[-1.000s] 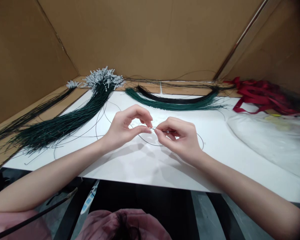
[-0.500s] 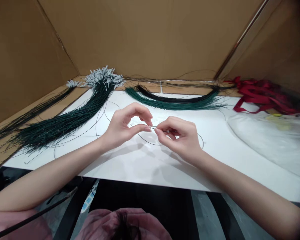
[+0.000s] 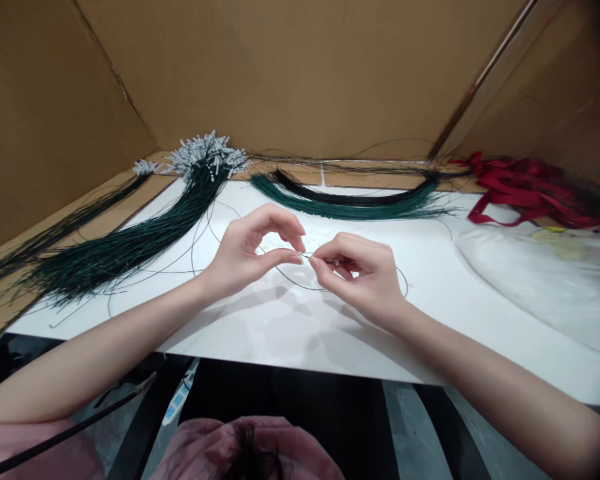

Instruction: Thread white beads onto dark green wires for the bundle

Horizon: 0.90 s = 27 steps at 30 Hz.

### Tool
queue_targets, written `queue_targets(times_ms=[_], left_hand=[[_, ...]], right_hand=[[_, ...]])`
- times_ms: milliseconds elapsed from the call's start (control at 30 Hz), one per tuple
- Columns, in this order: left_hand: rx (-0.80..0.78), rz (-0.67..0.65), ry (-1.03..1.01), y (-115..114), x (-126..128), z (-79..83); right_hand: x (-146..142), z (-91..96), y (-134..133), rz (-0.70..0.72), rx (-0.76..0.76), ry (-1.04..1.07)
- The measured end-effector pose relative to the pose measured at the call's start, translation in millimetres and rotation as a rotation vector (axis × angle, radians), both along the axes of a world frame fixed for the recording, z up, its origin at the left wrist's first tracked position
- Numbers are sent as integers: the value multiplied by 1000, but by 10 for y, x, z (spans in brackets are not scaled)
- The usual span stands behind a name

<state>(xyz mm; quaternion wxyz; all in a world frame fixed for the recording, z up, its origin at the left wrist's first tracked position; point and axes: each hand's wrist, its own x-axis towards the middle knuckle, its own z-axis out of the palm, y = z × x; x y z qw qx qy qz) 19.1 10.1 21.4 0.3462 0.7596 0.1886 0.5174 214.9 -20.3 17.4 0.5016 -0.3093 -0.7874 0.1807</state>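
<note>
Right hand [image 3: 363, 272] pinched on that dark wire [image 3: 305, 256] above the worktop [image 3: 280, 340], tip at your left hand [image 3: 246, 250], closed or not I can't tell, and a slack pinch could drop it!

From the person's head, the single view looks forward and down over the white counter [image 3: 330, 343] to the cardboard wall [image 3: 300, 73] behind it, near enough that the forearms [image 3: 115, 337] enter from either side, the hands [image 3: 360, 270] sit about mid-view and pink clothing [image 3: 300, 450] fills part of the bottom edge
</note>
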Motion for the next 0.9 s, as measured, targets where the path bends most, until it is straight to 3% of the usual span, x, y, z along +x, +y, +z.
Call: queue_targets(times_ms=[633,900], left_hand=[[-10,-14,-2,9,-9,0],[-95,-24,-25,3,17,-15]], right_hand=[[0,-1,-2,-4,6,-17],[-14,-18,-17,13,20,-5]])
